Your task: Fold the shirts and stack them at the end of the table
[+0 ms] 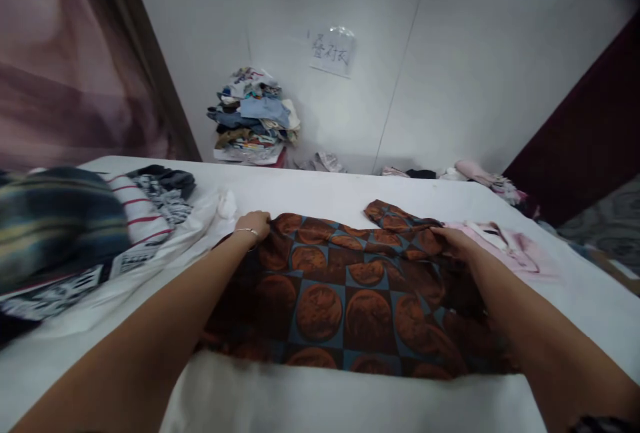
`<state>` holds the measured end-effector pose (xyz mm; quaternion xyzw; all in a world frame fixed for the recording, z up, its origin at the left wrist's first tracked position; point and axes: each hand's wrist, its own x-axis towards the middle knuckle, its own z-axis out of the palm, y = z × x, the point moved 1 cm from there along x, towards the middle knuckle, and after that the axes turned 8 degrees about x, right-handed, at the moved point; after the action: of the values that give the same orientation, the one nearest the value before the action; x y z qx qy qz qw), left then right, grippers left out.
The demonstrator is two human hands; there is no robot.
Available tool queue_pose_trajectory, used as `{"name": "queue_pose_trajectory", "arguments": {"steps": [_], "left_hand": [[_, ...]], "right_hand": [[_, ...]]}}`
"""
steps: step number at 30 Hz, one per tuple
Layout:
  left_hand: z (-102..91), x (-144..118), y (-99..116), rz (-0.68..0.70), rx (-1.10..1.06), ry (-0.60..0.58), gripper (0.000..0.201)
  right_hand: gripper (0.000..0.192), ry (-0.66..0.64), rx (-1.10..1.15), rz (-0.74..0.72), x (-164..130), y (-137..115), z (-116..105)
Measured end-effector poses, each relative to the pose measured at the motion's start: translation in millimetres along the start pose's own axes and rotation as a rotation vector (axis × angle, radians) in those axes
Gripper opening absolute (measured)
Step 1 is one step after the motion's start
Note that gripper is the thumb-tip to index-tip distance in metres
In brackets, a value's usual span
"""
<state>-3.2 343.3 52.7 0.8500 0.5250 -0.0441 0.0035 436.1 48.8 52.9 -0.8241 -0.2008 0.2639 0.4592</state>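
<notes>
Centrally in frame, I hold a patterned garment point(345, 310).
Left hand point(256, 222) and right hand point(454, 241) pinch its upper corners, apparently to hold it spread.

This looks like an indoor workroom for clothes: the white table point(305, 188) bears a brown patterned garment point(345, 313), with heaped clothes point(65, 220) on the table's left side; beyond its far edge rise a tall clothing pile point(257, 116) and a plain wall point(465, 66) bearing a handwritten paper sign point(332, 53).
</notes>
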Motion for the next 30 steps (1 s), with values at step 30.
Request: {"name": "queue_pose_trajectory", "arguments": {"steps": [30], "left_hand": [[-40.1, -5, 8, -0.109, -0.552, 0.222, 0.018]], "right_hand": [[0.018, 0.200, 0.992, -0.720, -5, -176, -56]]}}
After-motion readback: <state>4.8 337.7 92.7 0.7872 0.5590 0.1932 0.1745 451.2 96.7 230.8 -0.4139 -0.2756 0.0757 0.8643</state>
